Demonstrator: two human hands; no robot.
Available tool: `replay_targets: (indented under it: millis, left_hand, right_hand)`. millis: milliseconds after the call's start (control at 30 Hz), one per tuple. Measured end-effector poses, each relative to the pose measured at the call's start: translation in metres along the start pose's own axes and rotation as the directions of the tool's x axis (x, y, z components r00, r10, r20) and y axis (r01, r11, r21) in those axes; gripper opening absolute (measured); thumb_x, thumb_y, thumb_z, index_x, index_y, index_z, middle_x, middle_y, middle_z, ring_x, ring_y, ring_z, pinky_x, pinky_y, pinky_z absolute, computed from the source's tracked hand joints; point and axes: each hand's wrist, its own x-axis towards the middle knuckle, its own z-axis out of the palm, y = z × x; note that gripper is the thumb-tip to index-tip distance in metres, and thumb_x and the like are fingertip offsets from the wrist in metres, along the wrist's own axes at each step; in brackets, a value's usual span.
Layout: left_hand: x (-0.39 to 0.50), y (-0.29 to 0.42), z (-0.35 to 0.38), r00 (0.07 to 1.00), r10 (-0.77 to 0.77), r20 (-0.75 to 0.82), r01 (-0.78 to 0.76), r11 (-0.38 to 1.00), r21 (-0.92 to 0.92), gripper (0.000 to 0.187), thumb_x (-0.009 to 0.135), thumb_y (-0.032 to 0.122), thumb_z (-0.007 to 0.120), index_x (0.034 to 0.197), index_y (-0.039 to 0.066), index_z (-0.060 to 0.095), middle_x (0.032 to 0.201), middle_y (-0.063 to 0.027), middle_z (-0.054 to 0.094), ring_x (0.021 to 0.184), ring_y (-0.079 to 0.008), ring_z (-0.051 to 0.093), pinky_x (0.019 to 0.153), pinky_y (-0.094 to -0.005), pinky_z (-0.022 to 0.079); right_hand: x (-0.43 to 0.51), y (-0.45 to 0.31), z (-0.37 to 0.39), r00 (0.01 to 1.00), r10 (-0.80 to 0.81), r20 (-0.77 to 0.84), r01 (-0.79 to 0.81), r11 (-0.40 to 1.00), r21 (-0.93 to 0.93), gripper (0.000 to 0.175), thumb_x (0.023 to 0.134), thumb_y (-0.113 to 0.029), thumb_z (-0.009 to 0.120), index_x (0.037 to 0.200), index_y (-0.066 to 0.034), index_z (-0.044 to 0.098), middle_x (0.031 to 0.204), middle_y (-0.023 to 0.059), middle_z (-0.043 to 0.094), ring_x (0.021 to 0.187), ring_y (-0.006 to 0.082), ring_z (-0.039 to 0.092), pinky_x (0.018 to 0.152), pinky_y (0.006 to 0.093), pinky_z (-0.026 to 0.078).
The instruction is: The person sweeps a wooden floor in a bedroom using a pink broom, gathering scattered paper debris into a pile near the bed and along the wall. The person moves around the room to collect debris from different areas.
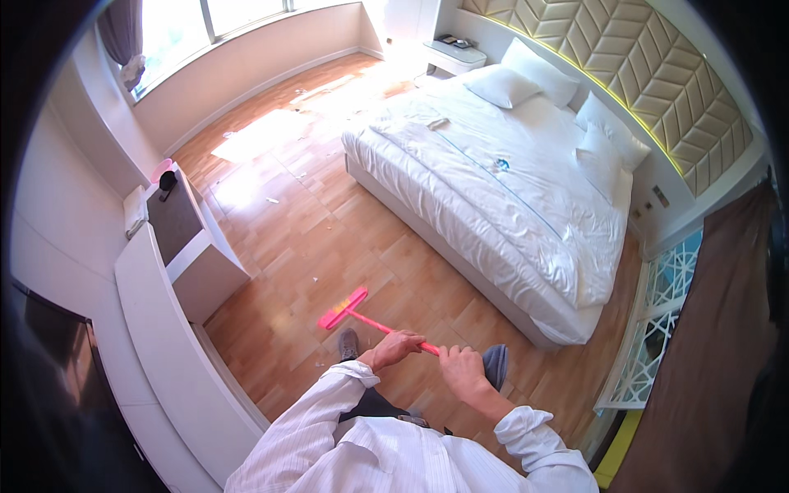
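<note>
I hold a pink broom (343, 309) in front of me, its head with yellow-orange bristles at floor level, ahead and to the left. My left hand (396, 348) wraps around the pink handle (372, 323) on the side nearer the head. Farther back along the same handle, my right hand (459, 368) grips close to its end. A grey shoe (349, 343) shows beside my left wrist. Behind my right hand is a blue-grey thing (495, 365), partly hidden; I cannot tell whether it is a shoe or a cloth. Small pale scraps (272, 200) lie scattered on the wood-look floor (394, 271).
A bed (444, 179) with white bedding and several pillows occupies the right side. To the left, a long white cabinet (157, 320) meets a desk unit (206, 286). Beyond the bed stands a nightstand (455, 57). A brown curtain (709, 345) hangs at right.
</note>
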Motion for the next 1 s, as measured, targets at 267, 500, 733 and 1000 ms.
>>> replay_targets:
  millis: [267,500,733,1000]
  left_hand:
    - [0.023,-0.098,-0.1,0.984,-0.022,-0.177,0.015,0.999,-0.043,0.031,0.093,0.019,0.074,0.121,0.004,0.072,0.107,-0.0196,0.075,0.101,-0.0396,0.071,0.086,-0.0463,0.057]
    - [0.025,-0.155,-0.223,0.923,-0.29,-0.254,0.22,0.937,-0.271,0.024,0.094,0.011,0.071,0.116,0.002,0.073,0.106,-0.023,0.074,0.096,-0.0413,0.072,0.08,-0.0473,0.058]
    - [0.049,-0.223,-0.315,0.859,-0.227,-0.459,0.247,0.969,-0.016,0.026,0.094,0.013,0.071,0.118,0.004,0.071,0.109,-0.021,0.075,0.102,-0.0421,0.07,0.086,-0.0493,0.056]
    - [0.102,-0.317,-0.433,0.84,-0.311,-0.445,0.4,0.909,0.12,0.023,0.094,0.019,0.071,0.115,0.007,0.068,0.107,-0.018,0.074,0.103,-0.0394,0.069,0.088,-0.0495,0.053]
  right_hand:
    - [0.166,0.003,-0.088,0.992,-0.07,0.103,0.051,0.983,0.179,0.037,0.085,-0.035,0.085,0.102,-0.0072,0.067,0.104,0.0146,0.062,0.096,0.0333,0.072,0.08,0.0458,0.06]
    - [0.315,-0.027,-0.156,0.934,-0.334,-0.125,0.331,0.943,-0.043,0.044,0.072,-0.046,0.088,0.093,-0.0102,0.073,0.103,0.009,0.058,0.108,0.0274,0.056,0.088,0.0395,0.045]
    - [0.446,-0.017,-0.175,0.792,-0.569,-0.222,0.558,0.822,-0.116,0.026,0.095,-0.018,0.066,0.119,-0.0091,0.066,0.101,0.0074,0.061,0.099,0.025,0.061,0.086,0.0378,0.05]
    - [0.629,0.004,-0.179,0.715,-0.689,-0.119,0.661,0.722,-0.204,0.024,0.092,-0.016,0.066,0.114,-0.0068,0.069,0.095,0.0061,0.062,0.082,0.0218,0.065,0.066,0.0356,0.056]
